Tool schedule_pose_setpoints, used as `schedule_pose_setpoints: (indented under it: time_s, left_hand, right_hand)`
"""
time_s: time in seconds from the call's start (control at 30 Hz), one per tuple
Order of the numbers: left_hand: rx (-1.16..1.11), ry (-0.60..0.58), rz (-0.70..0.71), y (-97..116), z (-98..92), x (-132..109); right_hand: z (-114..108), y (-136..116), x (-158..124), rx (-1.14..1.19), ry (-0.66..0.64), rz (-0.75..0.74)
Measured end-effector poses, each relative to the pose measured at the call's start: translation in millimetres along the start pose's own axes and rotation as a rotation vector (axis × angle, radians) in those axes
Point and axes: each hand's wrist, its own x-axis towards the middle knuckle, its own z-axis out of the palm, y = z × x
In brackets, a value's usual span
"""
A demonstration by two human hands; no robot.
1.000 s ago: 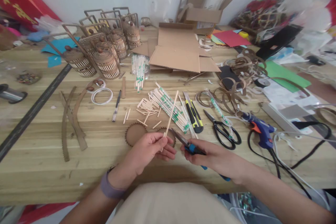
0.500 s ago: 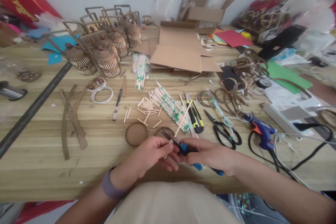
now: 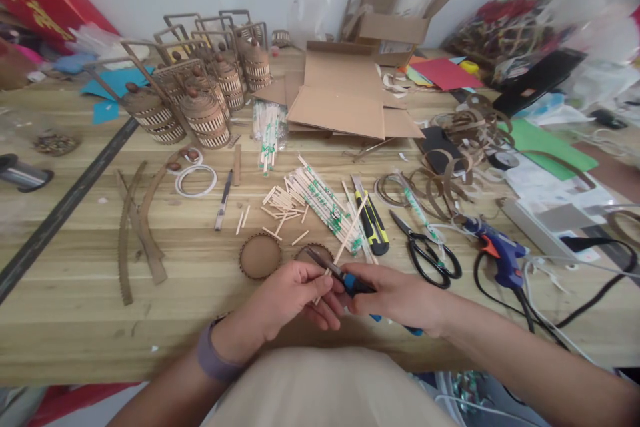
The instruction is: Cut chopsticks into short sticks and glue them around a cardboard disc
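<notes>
My left hand (image 3: 299, 293) is closed, its thumb and fingers pinching a thin wooden stick (image 3: 351, 229) that slants up to the right. Blue-handled pliers (image 3: 356, 283) are gripped in my right hand (image 3: 400, 297). Their dark pointed jaws lie across the stick, right by my left fingertips. Behind the hands is a round cardboard lid with a ridged rim (image 3: 314, 251), partly covered. A matching round lid (image 3: 260, 255) sits to its left. Short cut sticks (image 3: 285, 201) are strewn beyond, beside paper-wrapped chopsticks (image 3: 325, 203).
A yellow-black utility knife (image 3: 371, 217), black scissors (image 3: 430, 255) and a blue glue gun (image 3: 500, 250) with cables lie to the right. Curved cardboard strips (image 3: 143, 227) and a craft knife (image 3: 224, 199) are at left. Lantern-like models (image 3: 205, 117) and flattened cardboard (image 3: 340, 97) stand behind.
Both hands stay nearly in place. The handles of the pliers have shifted very slightly in my right hand; the jaws remain at the stick.
</notes>
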Motion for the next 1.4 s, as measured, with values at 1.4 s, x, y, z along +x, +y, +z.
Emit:
schedule_pose_setpoints:
  time_s: [1.4]
  left_hand:
    - [0.009, 0.068, 0.043, -3.0, 5.3, 4.0]
  right_hand:
    - [-3.0, 1.7, 2.5, -0.081, -0.031, -0.081]
